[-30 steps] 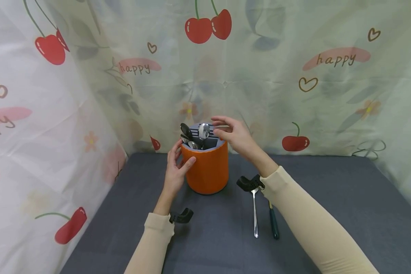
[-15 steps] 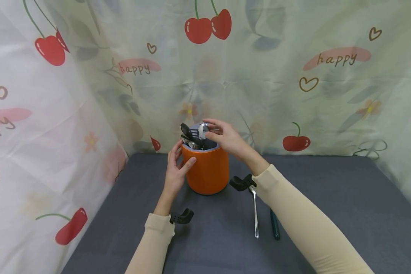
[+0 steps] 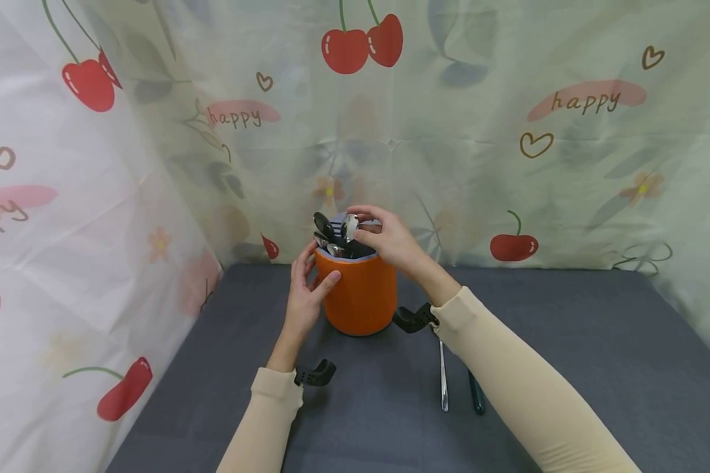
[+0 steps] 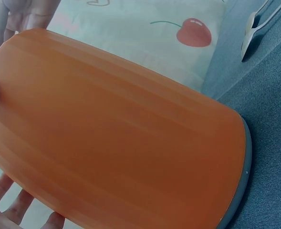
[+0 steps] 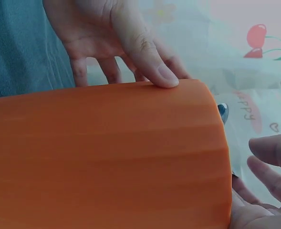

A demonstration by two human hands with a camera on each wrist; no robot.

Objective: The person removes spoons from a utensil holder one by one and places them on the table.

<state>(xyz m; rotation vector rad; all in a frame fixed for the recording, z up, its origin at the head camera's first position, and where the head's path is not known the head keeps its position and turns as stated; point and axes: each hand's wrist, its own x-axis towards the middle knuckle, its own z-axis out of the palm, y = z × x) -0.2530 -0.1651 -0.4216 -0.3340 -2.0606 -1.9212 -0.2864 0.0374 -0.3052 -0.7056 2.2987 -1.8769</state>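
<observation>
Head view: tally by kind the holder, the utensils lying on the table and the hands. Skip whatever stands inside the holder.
Orange holder: 1
Utensils lying on the table: 2 (silver handle, dark handle)
Hands: 2 (left hand, right hand)
Total: 5

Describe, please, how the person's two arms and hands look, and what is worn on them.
The left sleeve and right sleeve are long, plain and cream-coloured, each reaching the wrist. A curved black bracket with small holes sits by each cuff: left bracket, right bracket. The left hand and right hand wear no gloves.
</observation>
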